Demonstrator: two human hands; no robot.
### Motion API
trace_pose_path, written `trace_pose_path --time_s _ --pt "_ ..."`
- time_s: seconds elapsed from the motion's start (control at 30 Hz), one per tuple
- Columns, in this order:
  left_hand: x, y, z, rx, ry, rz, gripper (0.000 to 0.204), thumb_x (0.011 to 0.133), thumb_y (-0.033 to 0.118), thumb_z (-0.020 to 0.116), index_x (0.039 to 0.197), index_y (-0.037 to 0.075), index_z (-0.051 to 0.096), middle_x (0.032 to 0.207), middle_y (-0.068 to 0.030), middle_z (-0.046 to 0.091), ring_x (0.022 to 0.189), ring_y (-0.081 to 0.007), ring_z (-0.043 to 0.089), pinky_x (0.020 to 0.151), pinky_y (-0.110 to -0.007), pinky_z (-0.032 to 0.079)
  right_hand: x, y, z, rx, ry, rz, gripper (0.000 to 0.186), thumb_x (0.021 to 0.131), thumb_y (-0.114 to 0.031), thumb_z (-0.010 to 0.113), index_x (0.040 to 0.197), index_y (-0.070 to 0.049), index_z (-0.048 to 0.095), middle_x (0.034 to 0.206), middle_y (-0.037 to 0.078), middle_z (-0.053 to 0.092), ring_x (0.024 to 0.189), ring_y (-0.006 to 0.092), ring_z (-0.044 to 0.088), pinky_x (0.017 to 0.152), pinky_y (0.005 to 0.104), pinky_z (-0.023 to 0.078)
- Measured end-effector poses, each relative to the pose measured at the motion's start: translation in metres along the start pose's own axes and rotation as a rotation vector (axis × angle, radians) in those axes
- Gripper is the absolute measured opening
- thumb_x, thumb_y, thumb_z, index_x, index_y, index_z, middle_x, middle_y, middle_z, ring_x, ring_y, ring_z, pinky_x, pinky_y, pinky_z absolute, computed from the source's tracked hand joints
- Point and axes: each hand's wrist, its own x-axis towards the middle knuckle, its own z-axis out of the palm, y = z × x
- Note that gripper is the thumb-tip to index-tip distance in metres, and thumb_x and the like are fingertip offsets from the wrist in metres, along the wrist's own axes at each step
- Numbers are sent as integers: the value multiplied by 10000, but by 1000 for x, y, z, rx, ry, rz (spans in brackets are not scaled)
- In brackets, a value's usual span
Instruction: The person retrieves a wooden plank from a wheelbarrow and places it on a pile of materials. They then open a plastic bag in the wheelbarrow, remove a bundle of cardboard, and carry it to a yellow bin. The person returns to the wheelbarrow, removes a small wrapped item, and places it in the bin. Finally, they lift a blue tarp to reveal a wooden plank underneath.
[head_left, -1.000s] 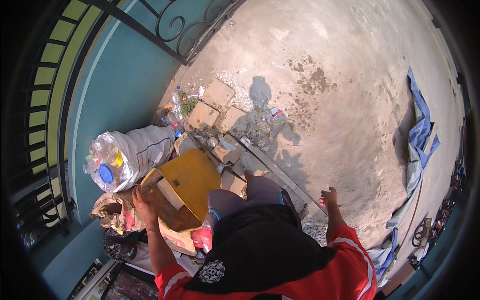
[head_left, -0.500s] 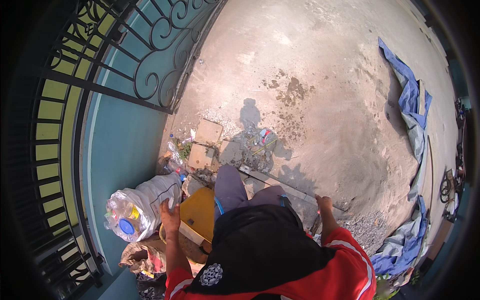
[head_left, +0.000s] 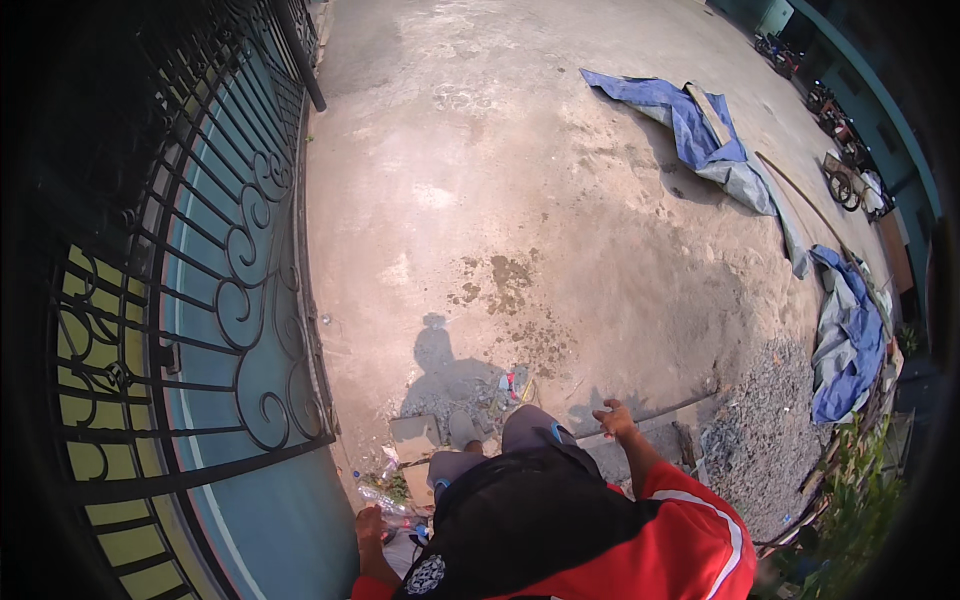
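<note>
My left hand (head_left: 369, 524) hangs low beside the teal wall, its fingers mostly turned away from sight. Just beside it, a strip of white sack (head_left: 402, 552) shows next to my body, and clear plastic bottles (head_left: 385, 503) lie on the ground ahead of it. My right hand (head_left: 614, 418) is held out on the right with its fingers apart, holding nothing. Below that hand runs a concrete curb (head_left: 660, 412). One grey shoe (head_left: 462, 428) is set forward on the paving near a small heap of litter (head_left: 514, 384).
A black scrolled iron gate (head_left: 240, 310) over a teal panel stands at left. Sand (head_left: 680, 300) and gravel (head_left: 765, 440) cover the ground at right. A blue-and-grey tarp (head_left: 700, 135) lies beyond, near a long pole (head_left: 815, 205). Plants (head_left: 855, 490) grow at lower right.
My view has swung up and forward, and one foot has stepped ahead. The yellow container and most of the white sack have left view. My left hand has dropped lower.
</note>
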Motion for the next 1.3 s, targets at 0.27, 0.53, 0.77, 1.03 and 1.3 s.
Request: trace_pose_path --time_s 0.27,0.53,0.77,1.03,1.3 --pt "94 295 10 11 52 409 365 841 265 673 1113 43 575 795 -20 585 593 -109 509 475 -272 401 3 -68 18 529 135 313 538 828 -209 657 1291 -64 422 797 97 604 579 203 577 448 354 432" --pt "98 507 216 331 -384 618 501 854 300 667 1233 2 533 930 -68 622 827 -128 570 719 -252 450 111 -125 21 545 4 471 475 836 -215 664 1246 -91 459 808 112 608 578 236 591 494 407 481" --pt "133 571 235 298 -295 171 387 847 330 635 1123 67 566 910 -54 592 750 -174 580 576 -347 456 274 -315 -71 658 153 250 600 828 -170 630 1359 -75 368 857 124 620 589 209 600 501 362 487" --pt "233 671 259 4 -245 -143 370 888 358 598 1116 72 548 879 -73 564 695 -242 567 568 -392 450 410 -575 -234 723 257 -217 540 849 -268 654 1293 -22 470 979 135 633 714 180 622 573 303 493" --pt "382 986 409 339 -386 227 391 897 362 588 1141 63 527 913 -98 574 722 -270 578 601 -447 463 559 -650 -267 789 261 90 453 836 -276 656 1211 -62 520 852 73 622 658 168 601 546 302 483"
